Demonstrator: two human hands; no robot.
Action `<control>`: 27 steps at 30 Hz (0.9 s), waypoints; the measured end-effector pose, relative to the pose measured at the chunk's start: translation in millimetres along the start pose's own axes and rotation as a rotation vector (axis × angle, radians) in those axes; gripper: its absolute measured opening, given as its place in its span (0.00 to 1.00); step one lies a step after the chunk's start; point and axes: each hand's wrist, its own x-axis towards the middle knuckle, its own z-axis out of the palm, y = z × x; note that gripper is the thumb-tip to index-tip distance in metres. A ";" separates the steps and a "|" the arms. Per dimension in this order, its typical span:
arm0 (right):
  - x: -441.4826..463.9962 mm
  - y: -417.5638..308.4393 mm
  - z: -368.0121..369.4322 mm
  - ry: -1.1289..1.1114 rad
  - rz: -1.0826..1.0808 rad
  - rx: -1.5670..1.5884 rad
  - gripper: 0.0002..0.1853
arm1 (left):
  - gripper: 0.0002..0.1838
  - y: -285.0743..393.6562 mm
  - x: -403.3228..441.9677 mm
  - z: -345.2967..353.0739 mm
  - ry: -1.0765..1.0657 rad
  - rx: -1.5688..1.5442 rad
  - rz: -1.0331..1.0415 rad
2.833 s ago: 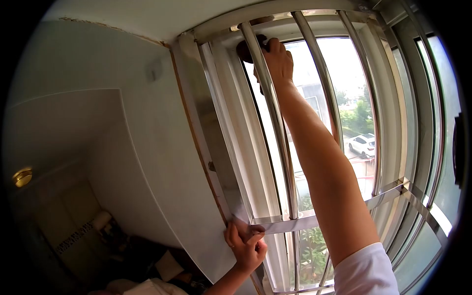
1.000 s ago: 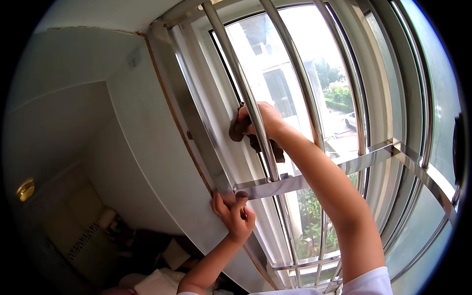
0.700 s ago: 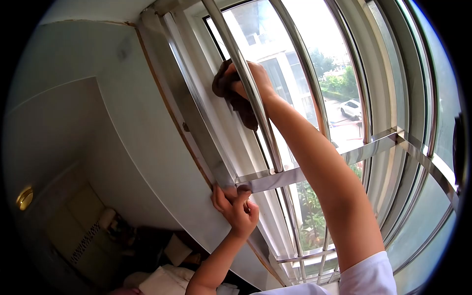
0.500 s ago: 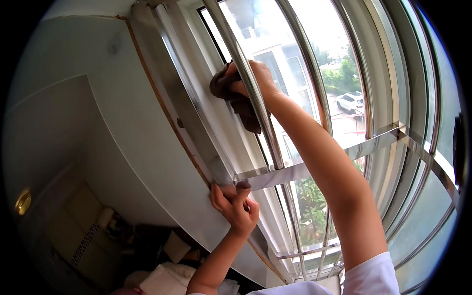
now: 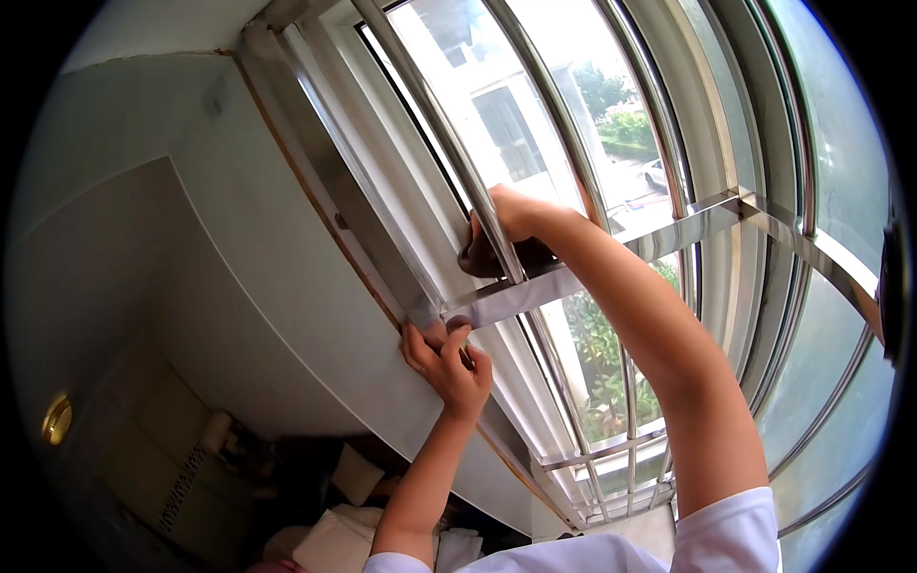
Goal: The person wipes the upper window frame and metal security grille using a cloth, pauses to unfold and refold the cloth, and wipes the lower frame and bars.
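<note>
My right hand (image 5: 521, 212) reaches between the upright metal bars and is closed on a dark brown cloth (image 5: 480, 256). It presses the cloth against the white window frame (image 5: 420, 158), just above the shiny crossbar (image 5: 521, 298). One bar (image 5: 449, 143) passes in front of that hand and hides part of its fingers. Lower down, my left hand (image 5: 454, 372) has its fingers bent around the edge of the metal frame (image 5: 377, 258), near the crossbar's left end. A ring shows on one finger.
More metal bars (image 5: 659, 105) and a second crossbar section (image 5: 812, 250) stand to the right. A pale wall panel (image 5: 258, 239) borders the frame at left. Below are a dim room with light cushions or bedding (image 5: 334, 540) and a round gold-coloured fixture (image 5: 57, 418).
My right hand has moved the brown cloth down the window frame to just above the crossbar. My left hand keeps its hold on the frame. The view has shifted slightly.
</note>
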 end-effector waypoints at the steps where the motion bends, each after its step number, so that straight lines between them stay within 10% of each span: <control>1: -10.5 -6.5 -4.3 0.100 0.110 -0.059 0.13 | 0.19 0.3 -2.1 -0.1 0.001 0.009 -0.002; 3: -29.7 -30.4 -14.0 0.286 0.272 -0.128 0.10 | 0.19 0.8 -3.1 -0.3 0.002 0.005 -0.004; 6: -51.5 -42.4 -8.6 0.829 -0.043 -0.237 0.11 | 0.18 0.7 -4.0 0.9 0.012 0.006 -0.003; 14: -149.9 -73.7 64.8 1.363 -0.263 -0.144 0.14 | 0.16 0.1 -4.6 1.9 0.007 0.022 -0.009; 19: -187.0 -83.7 191.3 1.049 -0.268 0.174 0.14 | 0.16 -3.4 -7.5 2.9 0.023 -0.033 -0.015; 22: -168.2 -79.9 244.2 0.924 0.360 1.254 0.10 | 0.15 -6.3 -8.1 1.5 -0.004 -0.030 0.006; 27: -116.7 -91.7 233.6 1.111 0.288 1.552 0.11 | 0.15 -2.5 -7.9 -0.4 -0.028 -0.027 -0.025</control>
